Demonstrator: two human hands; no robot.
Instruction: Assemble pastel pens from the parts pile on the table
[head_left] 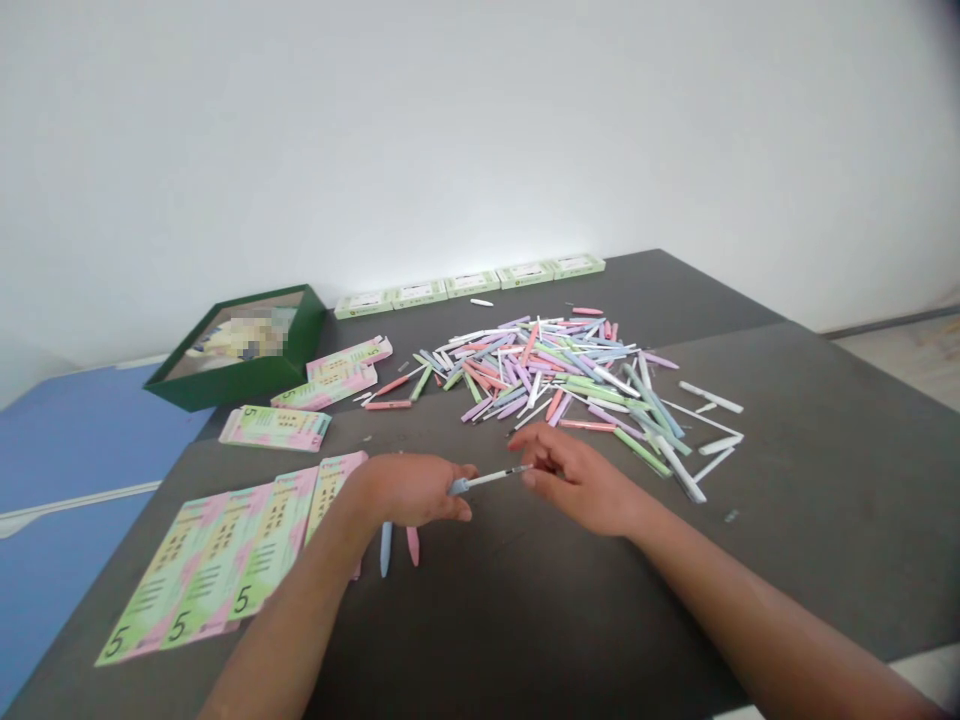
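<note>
Between my two hands, above the near part of the table, a pen refill [491, 477] with a dark tip sticks out of a light blue pen barrel [458, 487]. My left hand [412, 488] is closed around the barrel, thumb underneath. The curled fingers and thumb of my right hand [574, 478] meet the refill's tip; part of that contact is hidden. Below my left hand lie a blue pen part [386, 549] and a pink pen part [413, 546]. Just beyond my right hand spreads a heap of pastel pen parts [540, 365] and white refills.
Pink and green cartons marked 5 [202, 575] lie in a row at the left, with more cartons [274, 428] behind. A green box [225, 385] stands at the back left edge. Several pale green packs [469, 285] line the wall. A blue surface [82, 430] adjoins the table.
</note>
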